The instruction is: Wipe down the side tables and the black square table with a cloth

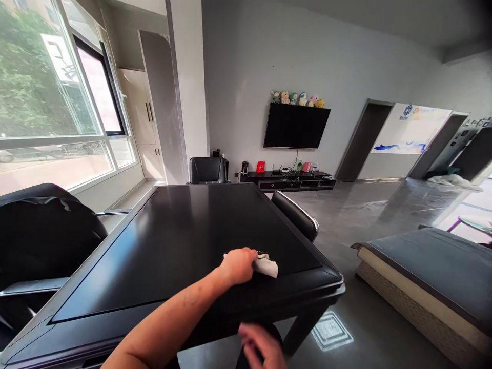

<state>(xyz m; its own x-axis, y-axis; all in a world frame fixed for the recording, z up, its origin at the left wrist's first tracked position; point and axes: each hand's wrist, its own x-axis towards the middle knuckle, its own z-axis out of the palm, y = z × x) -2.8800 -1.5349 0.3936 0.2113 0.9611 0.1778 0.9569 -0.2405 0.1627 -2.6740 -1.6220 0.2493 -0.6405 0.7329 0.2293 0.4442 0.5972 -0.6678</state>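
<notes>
My left hand [240, 265] is closed around a whitish cloth [266, 266] on the black table [184, 225], near its front right corner. Part of the cloth sticks out to the right of the fingers, and a small dark patch shows beside it. The rest of it is hidden under my palm. My right hand [264, 344] hangs below the table's front edge at the bottom of the view, slightly blurred. Its fingers are loosely curled and apart, with nothing visible in them.
Black chairs stand at the table's left [46, 246], far [208, 170] and right [295, 215] sides. A grey-topped padded block [434, 266] is on the floor to the right. Against the far wall, a low black cabinet [286, 182] sits under a television [296, 126].
</notes>
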